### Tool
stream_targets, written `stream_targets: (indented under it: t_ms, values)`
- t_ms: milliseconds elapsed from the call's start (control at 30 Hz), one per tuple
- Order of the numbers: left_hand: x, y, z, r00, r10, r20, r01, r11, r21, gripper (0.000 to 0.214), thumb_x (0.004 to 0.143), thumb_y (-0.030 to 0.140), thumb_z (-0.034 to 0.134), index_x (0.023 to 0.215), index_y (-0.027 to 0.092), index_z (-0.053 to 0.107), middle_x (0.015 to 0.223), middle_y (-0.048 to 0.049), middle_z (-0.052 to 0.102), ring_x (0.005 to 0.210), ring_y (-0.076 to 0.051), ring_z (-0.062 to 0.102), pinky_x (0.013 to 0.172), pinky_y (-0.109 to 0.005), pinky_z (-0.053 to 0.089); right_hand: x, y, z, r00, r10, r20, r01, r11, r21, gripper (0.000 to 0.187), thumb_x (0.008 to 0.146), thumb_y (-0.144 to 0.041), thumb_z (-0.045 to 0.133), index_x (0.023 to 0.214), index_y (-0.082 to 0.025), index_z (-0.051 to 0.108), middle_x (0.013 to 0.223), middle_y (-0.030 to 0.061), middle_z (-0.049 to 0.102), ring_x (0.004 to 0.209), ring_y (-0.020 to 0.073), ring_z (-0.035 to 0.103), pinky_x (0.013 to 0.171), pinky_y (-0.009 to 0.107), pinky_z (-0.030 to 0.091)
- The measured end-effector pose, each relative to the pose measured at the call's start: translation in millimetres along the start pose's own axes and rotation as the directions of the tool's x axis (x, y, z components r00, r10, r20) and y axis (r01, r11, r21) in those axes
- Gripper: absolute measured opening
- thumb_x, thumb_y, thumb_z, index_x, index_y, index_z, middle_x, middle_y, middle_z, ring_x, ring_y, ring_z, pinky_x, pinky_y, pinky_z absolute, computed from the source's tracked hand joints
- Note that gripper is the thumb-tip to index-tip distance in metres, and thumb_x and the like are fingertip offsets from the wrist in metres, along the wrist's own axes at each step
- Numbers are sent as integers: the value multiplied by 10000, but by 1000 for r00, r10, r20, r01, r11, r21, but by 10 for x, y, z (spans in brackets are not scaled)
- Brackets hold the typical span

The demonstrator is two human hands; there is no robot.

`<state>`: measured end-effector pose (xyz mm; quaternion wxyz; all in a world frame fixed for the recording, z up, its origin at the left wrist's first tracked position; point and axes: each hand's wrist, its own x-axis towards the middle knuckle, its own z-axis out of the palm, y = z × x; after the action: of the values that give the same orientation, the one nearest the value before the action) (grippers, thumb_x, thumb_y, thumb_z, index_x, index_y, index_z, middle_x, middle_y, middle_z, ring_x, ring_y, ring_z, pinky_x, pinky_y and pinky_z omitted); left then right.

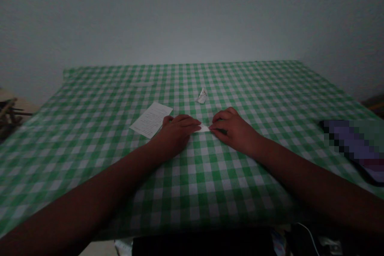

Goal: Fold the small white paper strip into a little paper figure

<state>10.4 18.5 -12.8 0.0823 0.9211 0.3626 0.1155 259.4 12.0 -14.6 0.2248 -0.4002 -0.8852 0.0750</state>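
A small white piece of paper (pixel 204 129) lies on the green checked tablecloth (pixel 210 176), mostly covered by both hands. My left hand (pixel 177 131) rests palm down on its left end, fingers stretched out flat and pressing on it. My right hand (pixel 232 128) has its fingers curled and pressed together on the paper's right end. The fingertips of the two hands almost meet over the paper. A white printed sheet (pixel 151 119) lies just left of my left hand. A small folded paper shape (pixel 202 96) stands beyond the hands.
A dark phone or tablet (pixel 357 148) lies at the table's right edge, its screen blurred out. A plain pale wall (pixel 192 20) rises behind the table. Dark clutter (pixel 9 116) sits off the table's left side. A white cable (pixel 306 232) shows below the near edge.
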Motion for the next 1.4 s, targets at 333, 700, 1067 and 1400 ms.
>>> stream_targets:
  t_ms: [333,700,1067,1400]
  values:
    - [-9,14,-20,1000,6,9,-5,999,-33,453,851,86,501,1237,284,631,1331,-24,639,1237,-252,509,911,-445,316,23,-63,16,999,9,44,-10,1000,5,170,895,-193,590,1010,-213,714,1019,83,643,983,249,532,892,424,417]
    - [16,67,-32,1000,-24,20,24,999,22,517,839,95,512,1279,344,616,1292,-17,640,1190,-273,507,927,-470,307,103,-45,41,989,101,109,-94,993,-71,124,897,-256,600,972,-229,695,980,83,576,956,253,488,820,404,401]
    - [2,26,-33,1000,16,27,-16,999,30,514,856,104,506,1308,332,592,1337,-13,621,1216,-271,492,878,-447,311,35,48,-149,990,65,128,-70,997,35,105,853,-195,610,887,-211,709,906,61,616,902,226,568,791,368,428]
    - [12,9,-11,990,136,43,-136,991,-10,502,857,98,484,1300,313,586,1337,-13,631,1256,-257,488,915,-450,280,80,34,-105,979,-51,198,37,997,75,97,888,-216,612,874,-228,708,880,18,678,853,185,604,791,339,400]
